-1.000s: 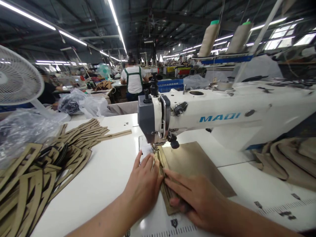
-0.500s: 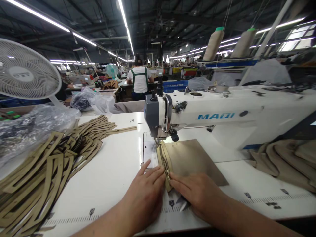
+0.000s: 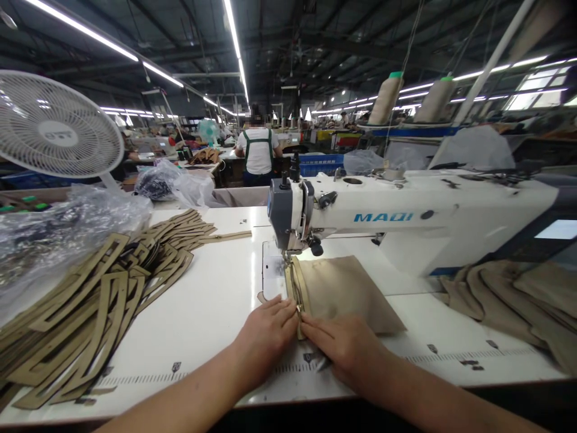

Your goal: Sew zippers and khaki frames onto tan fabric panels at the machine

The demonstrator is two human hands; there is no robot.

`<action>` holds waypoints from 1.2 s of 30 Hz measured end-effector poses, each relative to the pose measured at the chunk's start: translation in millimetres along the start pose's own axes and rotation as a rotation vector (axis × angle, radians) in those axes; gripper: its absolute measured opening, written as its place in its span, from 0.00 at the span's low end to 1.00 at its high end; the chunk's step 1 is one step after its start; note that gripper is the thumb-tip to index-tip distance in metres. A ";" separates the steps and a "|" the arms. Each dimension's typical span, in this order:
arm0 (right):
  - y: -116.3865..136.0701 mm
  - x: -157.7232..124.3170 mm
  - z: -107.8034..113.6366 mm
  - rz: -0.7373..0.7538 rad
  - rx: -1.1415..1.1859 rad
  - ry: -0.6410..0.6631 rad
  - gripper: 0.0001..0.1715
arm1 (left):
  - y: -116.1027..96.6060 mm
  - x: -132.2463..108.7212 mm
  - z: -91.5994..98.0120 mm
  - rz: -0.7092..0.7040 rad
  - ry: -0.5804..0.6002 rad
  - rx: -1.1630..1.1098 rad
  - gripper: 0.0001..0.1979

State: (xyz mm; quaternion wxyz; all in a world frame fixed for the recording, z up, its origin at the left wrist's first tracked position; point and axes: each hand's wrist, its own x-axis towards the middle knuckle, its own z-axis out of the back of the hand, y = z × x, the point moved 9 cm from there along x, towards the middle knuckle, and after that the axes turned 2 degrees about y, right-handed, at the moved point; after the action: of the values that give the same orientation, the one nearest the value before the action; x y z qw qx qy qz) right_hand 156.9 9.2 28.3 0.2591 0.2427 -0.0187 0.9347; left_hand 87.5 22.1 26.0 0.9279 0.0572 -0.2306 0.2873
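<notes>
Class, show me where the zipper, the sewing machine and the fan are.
Zipper (image 3: 296,291): head view, on the teeth ahead of the fingertips.
Sewing machine (image 3: 383,217): head view, on the arm's blue lettering.
Fan (image 3: 58,134): head view, on the hub of the guard.

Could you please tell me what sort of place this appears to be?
It looks like a sewing workshop or garment factory, judging by the sewing machine, the large thread cones beyond it and the heap of tan strips.
</notes>
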 end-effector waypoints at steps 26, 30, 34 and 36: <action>-79.8 31.4 -35.9 -0.252 -0.082 0.283 0.28 | 34.8 3.5 -23.6 0.241 0.067 0.054 0.24; -111.6 20.6 -19.8 -0.488 -0.113 0.159 0.19 | 36.2 4.0 -21.7 0.246 0.051 0.045 0.22; -160.9 -6.5 1.5 -0.877 -0.352 0.213 0.22 | 35.9 8.0 -17.8 0.257 0.095 0.031 0.20; -173.0 -14.6 3.2 -0.951 -0.332 0.282 0.26 | 35.7 9.2 -16.6 0.263 0.121 0.025 0.20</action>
State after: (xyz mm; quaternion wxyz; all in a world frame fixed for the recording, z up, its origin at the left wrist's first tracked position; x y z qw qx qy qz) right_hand 254.7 151.4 8.6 0.6899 0.0518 -0.0193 0.7218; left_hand 80.8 60.4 14.6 0.8937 0.0204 -0.1761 0.4122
